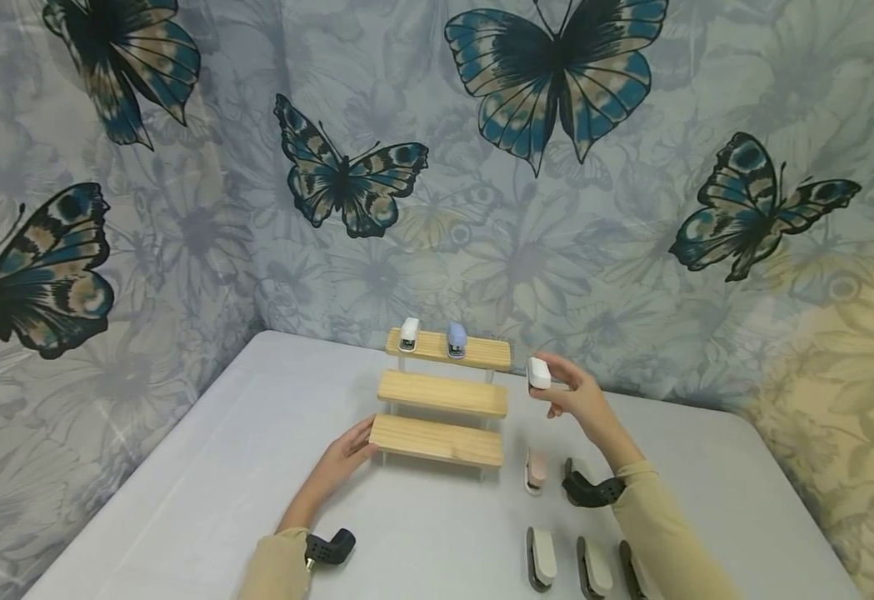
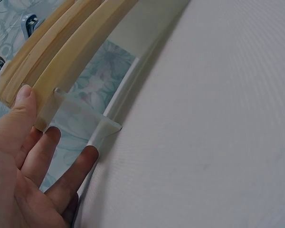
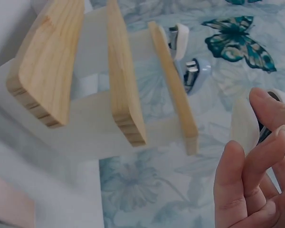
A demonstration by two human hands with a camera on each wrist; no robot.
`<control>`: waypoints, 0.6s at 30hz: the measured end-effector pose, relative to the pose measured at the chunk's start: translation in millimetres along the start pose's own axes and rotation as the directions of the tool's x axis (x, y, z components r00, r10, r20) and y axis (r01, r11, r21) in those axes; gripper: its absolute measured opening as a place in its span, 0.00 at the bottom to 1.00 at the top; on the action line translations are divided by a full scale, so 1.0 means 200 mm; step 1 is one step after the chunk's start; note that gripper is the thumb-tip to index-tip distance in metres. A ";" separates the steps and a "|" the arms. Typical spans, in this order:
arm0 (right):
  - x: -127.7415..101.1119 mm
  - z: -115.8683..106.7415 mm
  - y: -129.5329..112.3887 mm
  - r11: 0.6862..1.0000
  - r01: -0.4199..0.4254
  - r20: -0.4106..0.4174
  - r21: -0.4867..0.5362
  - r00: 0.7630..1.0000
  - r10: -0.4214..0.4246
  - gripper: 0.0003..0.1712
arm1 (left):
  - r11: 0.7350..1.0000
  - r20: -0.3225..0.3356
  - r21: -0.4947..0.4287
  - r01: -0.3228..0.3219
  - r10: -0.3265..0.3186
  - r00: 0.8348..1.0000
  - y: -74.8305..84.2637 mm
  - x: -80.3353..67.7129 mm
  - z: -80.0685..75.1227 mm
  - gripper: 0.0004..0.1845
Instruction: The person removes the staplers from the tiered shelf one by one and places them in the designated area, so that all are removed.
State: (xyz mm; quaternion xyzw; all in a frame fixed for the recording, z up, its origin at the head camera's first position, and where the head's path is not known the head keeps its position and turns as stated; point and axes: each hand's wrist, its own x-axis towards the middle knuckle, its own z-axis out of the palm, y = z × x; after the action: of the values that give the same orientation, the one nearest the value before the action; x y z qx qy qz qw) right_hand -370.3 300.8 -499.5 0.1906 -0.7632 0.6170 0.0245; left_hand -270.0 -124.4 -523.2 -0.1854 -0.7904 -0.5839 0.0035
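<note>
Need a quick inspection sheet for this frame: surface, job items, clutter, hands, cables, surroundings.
Surface: pale grey table, flat.
Job's things: three-step wooden riser; white stapler and blue stapler on the top step; white stapler in hand.
Clutter: pink stapler and three grey-and-cream staplers lying on the table, right of the riser.
Hands: left hand touches the bottom step's left end with straight fingers; right hand pinches the white stapler in hand beside the top step.
Cables: nothing seen.
Surroundings: butterfly-print backdrop.
</note>
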 end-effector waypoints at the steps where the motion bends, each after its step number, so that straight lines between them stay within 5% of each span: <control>1: -0.04 -0.01 -0.02 1.000 0.012 0.012 0.000 1.000 -0.012 0.33 | 1.000 -0.001 0.002 0.004 -0.004 1.000 0.00 0.00 0.00 0.28; 5: -0.23 -0.03 -0.15 1.000 0.029 0.024 -0.004 0.999 -0.029 0.32 | 0.999 -0.006 -0.017 0.027 -0.027 1.000 0.01 0.00 0.01 0.28; 13: -0.57 0.03 -0.13 0.999 0.037 -0.087 -0.017 0.995 -0.038 0.35 | 1.000 -0.037 -0.007 0.027 -0.027 0.999 0.01 0.01 0.02 0.28; 18: -0.83 0.12 -0.25 0.994 -0.098 -0.193 0.041 0.976 0.104 0.34 | 0.999 -0.027 -0.015 0.043 -0.044 0.999 0.01 0.01 0.04 0.28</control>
State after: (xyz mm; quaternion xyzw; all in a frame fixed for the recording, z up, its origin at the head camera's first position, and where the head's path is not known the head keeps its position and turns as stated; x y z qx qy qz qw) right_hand -194.8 313.0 -503.5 0.0907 -0.7560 0.6450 0.0649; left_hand -269.5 -115.8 -522.8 -0.1601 -0.7898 -0.5921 0.0004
